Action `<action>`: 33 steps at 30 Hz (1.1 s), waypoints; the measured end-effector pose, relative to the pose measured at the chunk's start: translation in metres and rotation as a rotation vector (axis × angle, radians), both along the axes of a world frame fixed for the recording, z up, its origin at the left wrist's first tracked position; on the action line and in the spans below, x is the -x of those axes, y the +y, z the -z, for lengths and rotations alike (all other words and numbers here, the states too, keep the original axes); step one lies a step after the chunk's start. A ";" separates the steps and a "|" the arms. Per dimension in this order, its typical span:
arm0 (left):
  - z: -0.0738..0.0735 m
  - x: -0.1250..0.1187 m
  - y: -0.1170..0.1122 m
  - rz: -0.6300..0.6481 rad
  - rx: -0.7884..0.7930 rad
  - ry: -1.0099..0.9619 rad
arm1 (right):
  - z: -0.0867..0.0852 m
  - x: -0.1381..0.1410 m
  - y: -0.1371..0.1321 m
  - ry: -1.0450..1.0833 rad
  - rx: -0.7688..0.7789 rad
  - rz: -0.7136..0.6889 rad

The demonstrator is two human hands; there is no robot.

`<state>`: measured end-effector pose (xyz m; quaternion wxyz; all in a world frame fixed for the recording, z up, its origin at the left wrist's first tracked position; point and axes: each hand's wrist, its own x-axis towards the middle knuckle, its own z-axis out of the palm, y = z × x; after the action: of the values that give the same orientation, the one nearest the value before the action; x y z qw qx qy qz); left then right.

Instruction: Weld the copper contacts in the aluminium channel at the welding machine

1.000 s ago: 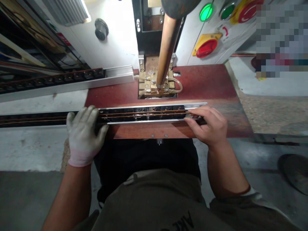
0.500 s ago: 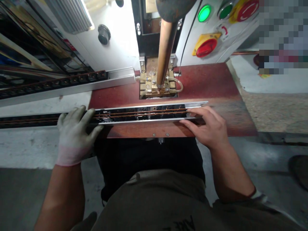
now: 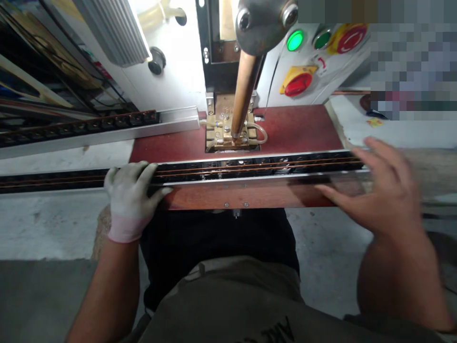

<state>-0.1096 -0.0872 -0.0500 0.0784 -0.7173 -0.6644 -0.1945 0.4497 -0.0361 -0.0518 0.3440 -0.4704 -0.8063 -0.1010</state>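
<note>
Silver-grey and very long, the aluminium rail lies crosswise on the red-brown bench, running from the far left edge of the frame to the right of centre. It carries a row of black socket inserts, and two thin copper wires run along them. It sits just in front of the brass fixture, where the copper electrode comes down at upper centre.

The gloved left hand grasps the rail at centre left, its fingers laid over the top and the thumb pressed on the near edge. The bare right hand is blurred at the rail's right end, fingers spread and released. Whether the thumb touches the near edge I cannot tell.

The rail looks stiff across its width but is long enough to sag or swing at the ends, and light for its size. The smooth metal sides may be slippery. The fine wires look easy to dislodge, so the outer walls are the safer hold, with the two hands well apart.

A second rail lies at the upper left. At the upper right are a green lamp and a red switch
</note>
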 end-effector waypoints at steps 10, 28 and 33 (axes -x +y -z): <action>0.026 -0.100 0.022 0.155 -0.185 -0.045 | -0.001 0.183 0.014 -0.149 0.228 -0.191; 0.011 -0.076 0.016 0.162 -0.071 0.035 | -0.012 0.096 0.011 -0.193 0.205 -0.214; 0.006 -0.157 0.023 0.295 -0.067 0.065 | -0.010 0.166 0.012 -0.259 0.229 -0.252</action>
<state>0.0475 -0.0644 -0.0558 0.0941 -0.8102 -0.5419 -0.2026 0.2836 -0.0239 -0.0419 0.1915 -0.3850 -0.9025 -0.0246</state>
